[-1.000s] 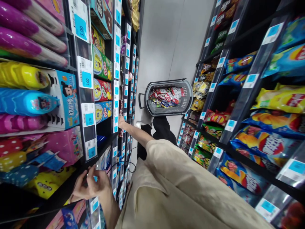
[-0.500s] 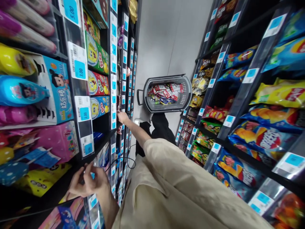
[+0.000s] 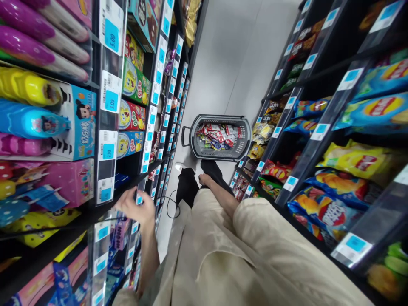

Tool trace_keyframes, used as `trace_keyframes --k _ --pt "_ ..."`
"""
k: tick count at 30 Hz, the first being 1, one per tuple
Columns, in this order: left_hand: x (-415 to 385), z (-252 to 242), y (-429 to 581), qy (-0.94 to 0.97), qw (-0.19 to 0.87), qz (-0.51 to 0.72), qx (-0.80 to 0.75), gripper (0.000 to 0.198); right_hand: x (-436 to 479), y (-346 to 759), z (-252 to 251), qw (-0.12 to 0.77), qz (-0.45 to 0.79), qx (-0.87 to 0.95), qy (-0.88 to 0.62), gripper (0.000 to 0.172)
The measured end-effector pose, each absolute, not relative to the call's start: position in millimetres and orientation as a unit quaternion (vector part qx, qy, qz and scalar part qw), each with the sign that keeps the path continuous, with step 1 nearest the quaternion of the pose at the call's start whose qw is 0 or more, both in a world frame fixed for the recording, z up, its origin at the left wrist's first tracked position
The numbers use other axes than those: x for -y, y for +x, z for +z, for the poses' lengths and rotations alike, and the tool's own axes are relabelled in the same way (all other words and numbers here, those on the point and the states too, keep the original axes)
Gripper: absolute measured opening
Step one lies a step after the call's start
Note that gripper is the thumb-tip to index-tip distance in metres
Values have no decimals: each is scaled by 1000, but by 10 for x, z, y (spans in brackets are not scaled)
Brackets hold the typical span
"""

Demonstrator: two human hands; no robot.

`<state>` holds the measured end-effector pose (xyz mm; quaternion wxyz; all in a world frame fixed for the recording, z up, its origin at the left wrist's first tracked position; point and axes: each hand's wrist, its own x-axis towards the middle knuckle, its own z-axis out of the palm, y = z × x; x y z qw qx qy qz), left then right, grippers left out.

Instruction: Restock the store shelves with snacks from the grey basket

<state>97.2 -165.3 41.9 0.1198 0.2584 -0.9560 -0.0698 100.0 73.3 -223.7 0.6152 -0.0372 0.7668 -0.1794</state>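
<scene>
Basket (image 3: 244,137) on floor (image 3: 236,63), snack packets (image 3: 219,134) inside, toward left end. Left hand (image 3: 137,207) open, fingers loosely bent, beside front edge of left shelving (image 3: 105,168). Right hand (image 3: 205,179) half-curled before dark trousers (image 3: 187,187); grip cannot be told.

Loose, creased beige shirt (image 3: 287,250), short sleeves (image 3: 255,214); black trousers (image 3: 186,187) below the right hand (image 3: 204,179); white shoe (image 3: 179,166) and thin black cable (image 3: 174,217) left of it.

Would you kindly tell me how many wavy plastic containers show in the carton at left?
3: the yellow container at the top of the picture's row, the blue container in the middle, the pink container below. More may be hidden.
</scene>
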Motion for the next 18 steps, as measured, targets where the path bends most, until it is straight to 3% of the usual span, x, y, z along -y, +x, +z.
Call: trace_keyframes --k 4,8,13,18 --pt "1377 -385 632 295 -13 -194 935 48 -1061 992 -2316 616 -187 -764 -42 33" --pt "1489 -1292 231 419 -133 -184 879 64 -1464 1157 -2411 613 -183 -768 -21 33" --pt "1781 -2095 3 473 -130 -110 864 70 -1794 1413 -2621 604 -186 -775 3 34" --pt "1813 -2285 95 459 -110 -43 880 63 -1875 1604 -2841 601 -207 -772 -3 36"
